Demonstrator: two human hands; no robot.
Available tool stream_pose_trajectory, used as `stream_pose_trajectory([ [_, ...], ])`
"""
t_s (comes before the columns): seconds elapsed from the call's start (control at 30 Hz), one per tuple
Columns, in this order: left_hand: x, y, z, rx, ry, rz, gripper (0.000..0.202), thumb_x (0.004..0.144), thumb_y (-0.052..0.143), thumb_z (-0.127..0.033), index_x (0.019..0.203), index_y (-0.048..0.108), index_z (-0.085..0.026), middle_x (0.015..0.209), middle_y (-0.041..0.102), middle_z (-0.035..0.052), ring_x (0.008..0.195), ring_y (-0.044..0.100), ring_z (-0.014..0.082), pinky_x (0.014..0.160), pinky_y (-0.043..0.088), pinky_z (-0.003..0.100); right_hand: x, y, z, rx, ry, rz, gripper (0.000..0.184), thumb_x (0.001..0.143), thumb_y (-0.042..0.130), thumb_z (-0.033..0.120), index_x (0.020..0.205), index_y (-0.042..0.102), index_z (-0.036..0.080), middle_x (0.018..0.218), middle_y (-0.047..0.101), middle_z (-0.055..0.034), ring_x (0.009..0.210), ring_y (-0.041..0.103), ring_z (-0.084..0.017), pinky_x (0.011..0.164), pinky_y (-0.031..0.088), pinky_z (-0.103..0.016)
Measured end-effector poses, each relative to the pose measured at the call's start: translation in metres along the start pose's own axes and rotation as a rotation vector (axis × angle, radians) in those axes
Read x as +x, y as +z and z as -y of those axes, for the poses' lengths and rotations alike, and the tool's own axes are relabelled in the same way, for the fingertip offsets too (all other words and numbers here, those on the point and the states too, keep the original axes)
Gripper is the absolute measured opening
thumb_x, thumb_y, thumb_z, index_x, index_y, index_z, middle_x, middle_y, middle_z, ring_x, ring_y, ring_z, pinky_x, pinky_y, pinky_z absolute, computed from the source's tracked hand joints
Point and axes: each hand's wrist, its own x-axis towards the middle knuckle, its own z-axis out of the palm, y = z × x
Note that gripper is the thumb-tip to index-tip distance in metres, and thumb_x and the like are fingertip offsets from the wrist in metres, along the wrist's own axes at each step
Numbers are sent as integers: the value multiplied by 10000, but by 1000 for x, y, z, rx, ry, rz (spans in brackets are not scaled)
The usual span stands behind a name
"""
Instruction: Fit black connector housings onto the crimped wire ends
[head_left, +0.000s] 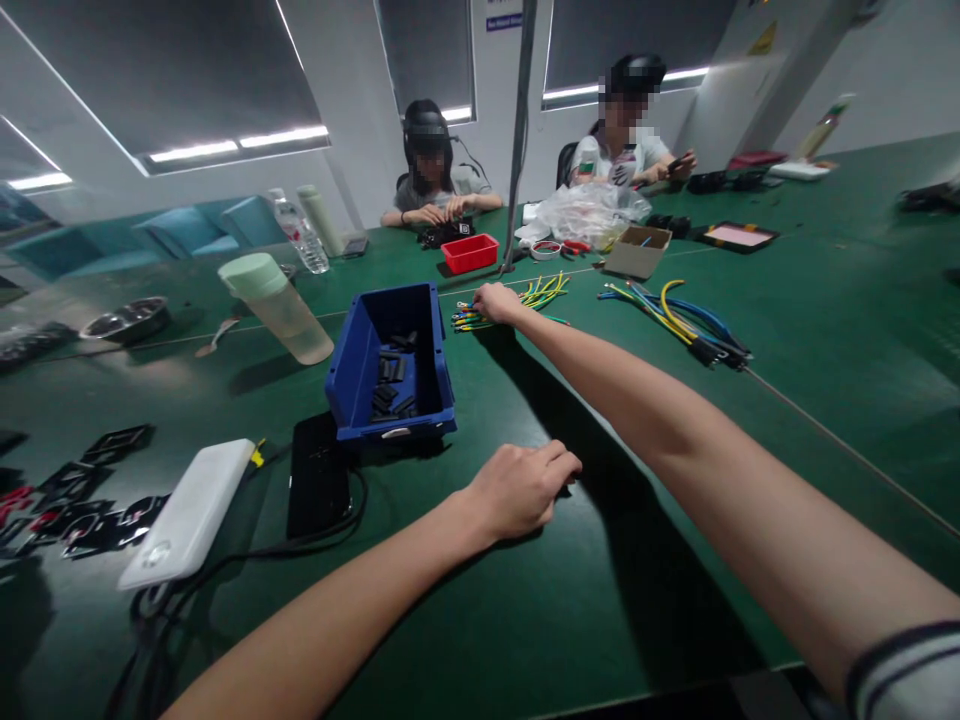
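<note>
My right hand (496, 302) is stretched out over a bunch of yellow-green wires (546, 292) with coloured lug ends. Its fingers are bent down onto the wires near those ends; the fingertips are partly hidden. Closer in, my left hand (521, 488) rests on the table with its fingers curled together. A small dark bit shows under its fingertips, too little to name. Left of both hands stands a blue bin (394, 430) holding several small black pieces (391, 368).
A second bundle of blue and yellow cables (694, 315) lies right of my right arm. A bottle (281, 310), a phone (319, 480) and a white power bank (191, 510) with cords are at left. Beyond are a red tray (470, 254), a cardboard box (637, 250) and two people.
</note>
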Motion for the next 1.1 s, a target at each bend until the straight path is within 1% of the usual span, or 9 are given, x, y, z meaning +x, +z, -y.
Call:
stream_pose_trajectory([
  [0.17,0,-1,0,10,11,-14,296,824,500,-108,1109,506,-188,1065,621,45,820,609,181,654,504,300,6,-5,8,24,-20,-115,339,949,398,325,1184,612,209,1137,677,-96,1004,618,-249,810,432,-306],
  [0.27,-1,0,0,21,23,-34,295,820,502,-107,1105,512,-185,1052,624,35,804,613,180,641,499,298,2,-14,14,59,-100,-236,347,980,329,290,1231,555,212,1165,654,-66,1026,588,-226,824,400,-285],
  [0.37,-1,0,0,28,26,-55,284,833,490,-112,1106,520,-186,1040,627,30,809,617,181,638,491,292,-14,-23,21,64,-217,-334,337,976,347,258,1244,540,192,1175,630,-85,1024,566,-219,834,376,-282],
  [0.43,-2,1,0,36,6,-71,242,859,473,-129,1086,532,-188,1019,631,35,809,617,180,632,482,285,-32,-28,23,31,-293,-353,328,966,376,264,1232,548,179,1173,617,-105,1015,557,-224,834,369,-287],
  [0.53,-2,2,0,39,-44,-113,205,907,436,-170,1080,545,-189,1009,634,49,796,618,177,646,481,283,-68,-35,18,-19,-361,-315,324,957,390,286,1214,555,177,1133,614,-110,970,560,-225,809,372,-289],
  [0.73,-3,5,-4,-26,-152,-239,200,954,403,-251,1067,549,-177,1014,634,64,812,632,190,691,486,304,-149,-45,-5,-50,-320,-232,324,955,388,310,1197,564,187,1131,624,-98,937,577,-217,769,372,-283],
  [0.9,-3,9,0,-155,-317,-440,151,938,436,-256,1030,530,-183,982,645,66,851,629,196,753,472,316,-215,-46,-18,-75,-204,-230,340,961,406,419,1135,613,214,948,656,-70,860,574,-202,754,365,-282],
  [1.0,-3,10,5,-253,-407,-566,122,929,458,-264,1004,521,-191,923,651,51,827,625,193,751,464,313,-246,-49,-20,-51,-200,-228,361,975,381,440,1077,642,213,881,659,-65,842,570,-194,750,362,-283],
  [1.1,-2,7,7,-347,-461,-619,102,914,487,-269,966,526,-190,885,650,38,738,608,169,710,455,297,-267,-53,-17,-33,-209,-234,395,980,364,465,1068,653,211,857,664,-62,829,566,-192,746,360,-287],
])
